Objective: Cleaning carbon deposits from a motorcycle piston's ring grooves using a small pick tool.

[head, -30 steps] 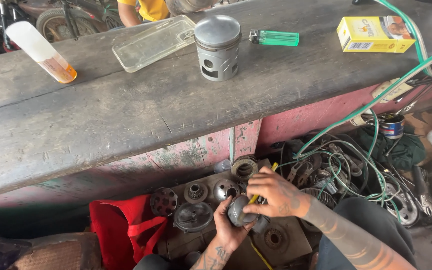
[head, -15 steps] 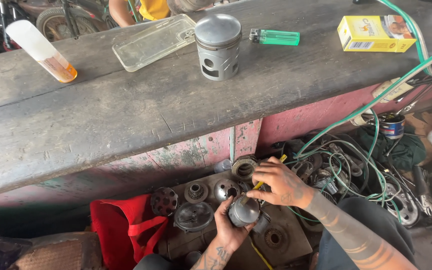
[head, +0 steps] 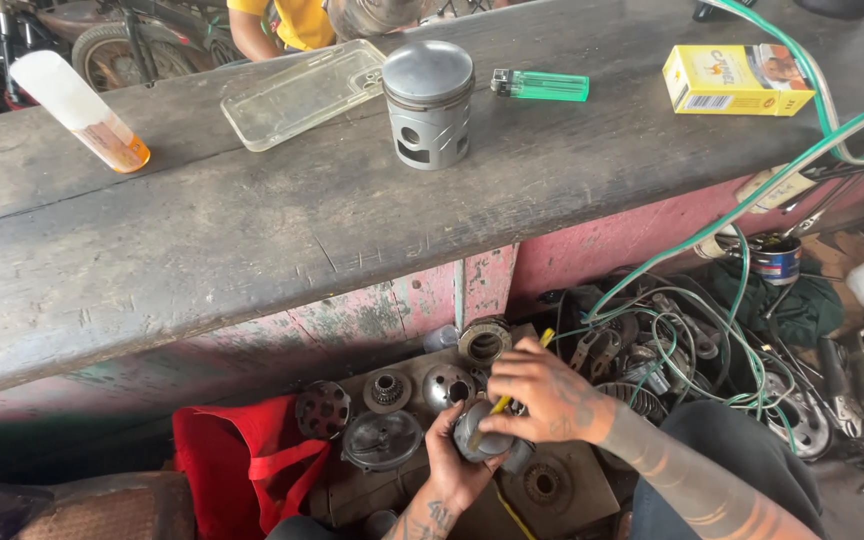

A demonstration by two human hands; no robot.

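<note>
A small round metal part (head: 480,440) sits low in the foreground, cupped from below in the left hand (head: 452,470), whose fingers curl round its rim, seemingly to keep it steady and face-up. The right hand (head: 542,395) comes over it from the right, closed on a thin yellow-handled tool (head: 514,385) whose tip points down onto the part; the grip looks pinched and close for fine work. Just beyond the hands, a flat board (head: 582,490) carries other round metal pieces (head: 387,390) laid side by side, within easy reach. A red bag (head: 242,460) lies to the left, and a tangle of green wires (head: 692,340) over scattered parts to the right. Farther off, the worn wooden bench (head: 252,240) bears a grey piston (head: 429,100) standing upright, a clear phone case (head: 302,92), a green lighter (head: 540,85), a yellow box (head: 737,78) and a tilted white bottle (head: 77,108).
</note>
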